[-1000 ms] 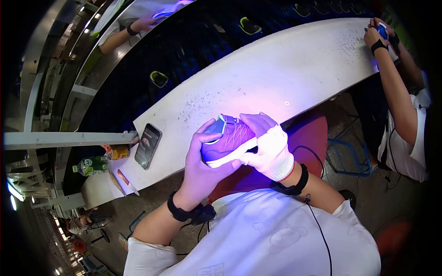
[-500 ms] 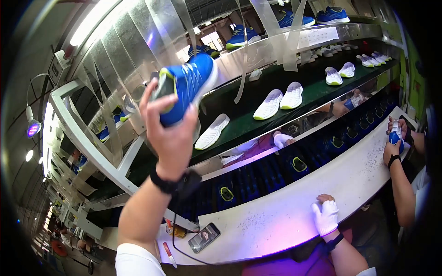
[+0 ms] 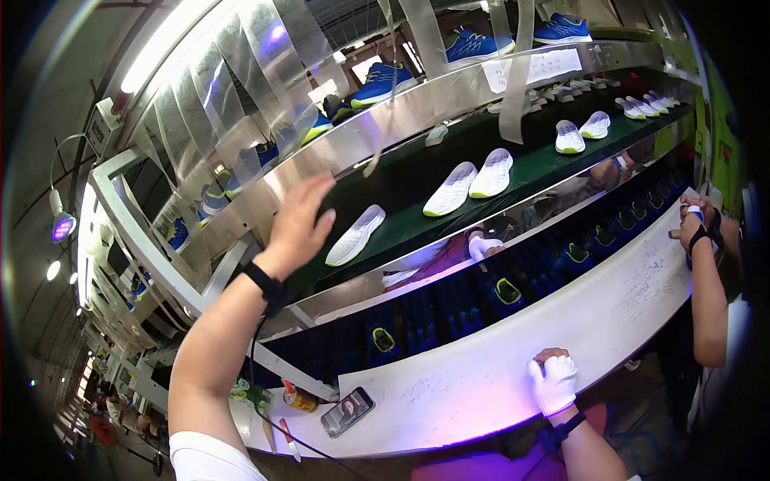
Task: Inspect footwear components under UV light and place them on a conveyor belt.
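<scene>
My left hand is raised in front of the rack, empty, its fingers stretched out and apart. Just above it, behind clear plastic strips, blue shoes with lime-edged white soles stand on the upper shelf; the nearest blue shoe is partly covered by a strip. Close by on the right, a single white shoe sole lies on the green belt. My right hand, in a white glove with bare fingertips, rests on the white bench. Its fingers are curled in and nothing shows in them.
Pairs of white soles lie further along the belt. Below, dark blue shoes fill a trough. A phone, a can and a red-handled knife lie at the bench's left. A co-worker's hands hold a shoe at right.
The blue shoe has left my left hand, which has opened and dropped lower. Shoes on the upper shelf and soles on the belt have shifted left. My right hand stays at the bench.
</scene>
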Demonstrator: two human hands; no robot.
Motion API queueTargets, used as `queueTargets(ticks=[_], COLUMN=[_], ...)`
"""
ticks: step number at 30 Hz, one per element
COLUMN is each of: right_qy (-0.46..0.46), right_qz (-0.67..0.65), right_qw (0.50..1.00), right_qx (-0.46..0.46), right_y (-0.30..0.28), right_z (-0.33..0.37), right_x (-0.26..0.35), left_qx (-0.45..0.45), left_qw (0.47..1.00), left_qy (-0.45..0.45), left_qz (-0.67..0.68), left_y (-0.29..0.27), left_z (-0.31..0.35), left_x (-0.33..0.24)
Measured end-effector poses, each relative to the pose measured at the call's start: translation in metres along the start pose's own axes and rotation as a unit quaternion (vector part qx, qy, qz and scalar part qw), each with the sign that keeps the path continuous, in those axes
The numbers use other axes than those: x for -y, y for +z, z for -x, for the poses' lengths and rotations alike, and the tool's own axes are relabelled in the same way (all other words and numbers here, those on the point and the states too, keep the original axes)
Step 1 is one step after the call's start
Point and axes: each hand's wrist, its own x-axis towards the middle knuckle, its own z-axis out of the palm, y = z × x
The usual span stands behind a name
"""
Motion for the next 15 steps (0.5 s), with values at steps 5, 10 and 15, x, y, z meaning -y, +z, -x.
queueTargets(ticks=[5,10,15], right_qy=[-0.032,-0.042,-0.058], right_qz=[0.022,0.052,0.059], right_qw=[0.999,0.997,0.995], right_qx=[0.038,0.045,0.049], right_y=[0.003,-0.002,0.0], right_z=[0.001,0.007,0.005], right_x=[0.005,0.004,-0.001], left_qx=[0.329,0.044,0.012], left_qw=[0.907,0.983,1.0], left_qy=[-0.261,-0.163,-0.009], left_qz=[-0.035,-0.073,0.015], left_y=[0.012,0.028,0.018], left_z=[0.098,0.099,0.074], left_x=[0.024,0.002,-0.061])
